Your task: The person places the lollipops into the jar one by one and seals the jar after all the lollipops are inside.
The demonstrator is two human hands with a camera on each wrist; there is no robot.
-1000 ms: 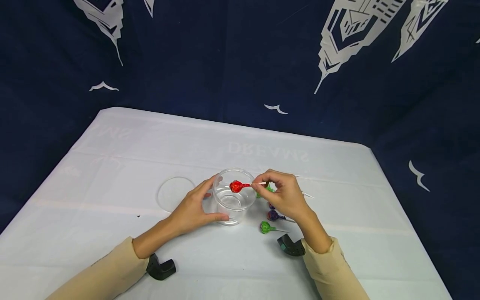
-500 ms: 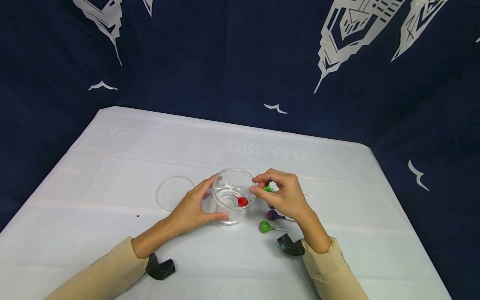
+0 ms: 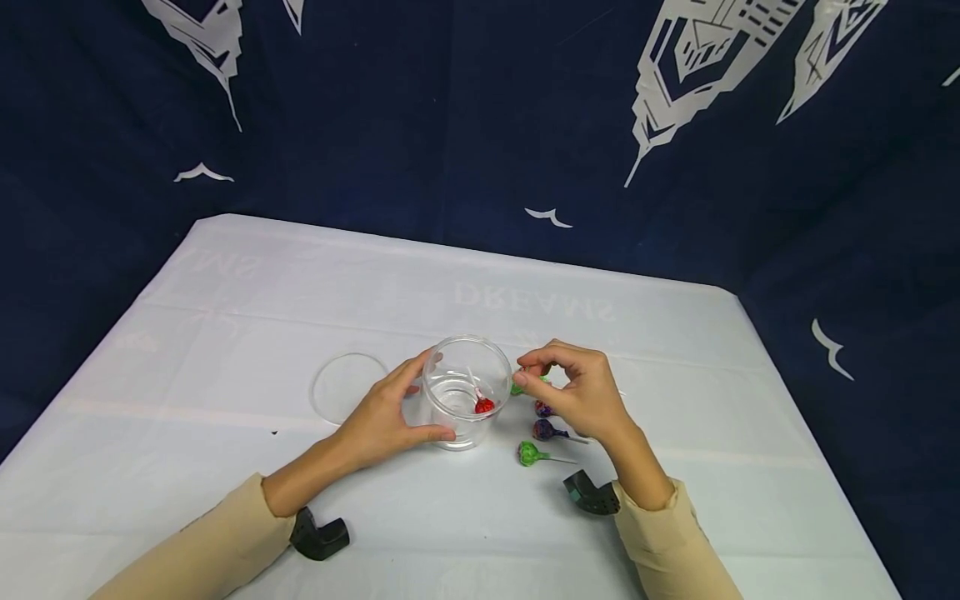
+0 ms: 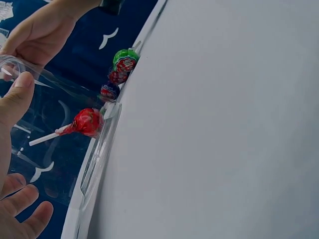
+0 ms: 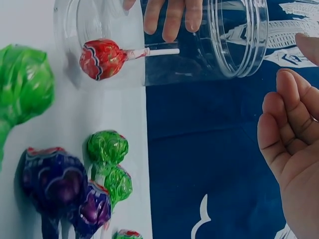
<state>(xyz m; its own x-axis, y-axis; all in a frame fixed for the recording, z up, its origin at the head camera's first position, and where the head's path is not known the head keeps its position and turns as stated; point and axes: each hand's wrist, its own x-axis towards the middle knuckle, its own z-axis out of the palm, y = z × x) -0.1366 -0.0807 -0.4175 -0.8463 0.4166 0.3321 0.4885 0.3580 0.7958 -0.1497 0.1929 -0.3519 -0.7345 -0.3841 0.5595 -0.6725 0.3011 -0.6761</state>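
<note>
A clear plastic jar [image 3: 467, 392] stands on the white table [image 3: 225, 333]. My left hand [image 3: 397, 408] grips its left wall, thumb in front and fingers behind. A red lollipop [image 3: 484, 406] lies inside at the bottom, its stick leaning up; the left wrist view also shows the red lollipop [image 4: 88, 122], as does the right wrist view [image 5: 101, 59]. My right hand [image 3: 527, 375] hovers just right of the jar's rim [image 5: 249, 35], fingers loosely curled and holding nothing. Below it lie a green lollipop [image 3: 529, 453] and a purple lollipop [image 3: 543, 430].
A clear round lid [image 3: 347, 387] lies flat to the left of the jar. More green and purple lollipops [image 5: 107, 149] lie clustered under the right hand. Dark blue printed cloth [image 3: 450, 125] hangs behind the table and past its right edge.
The red lollipop left my right hand and dropped into the jar. The right hand then drew back slightly to the right. The left hand kept its hold.
</note>
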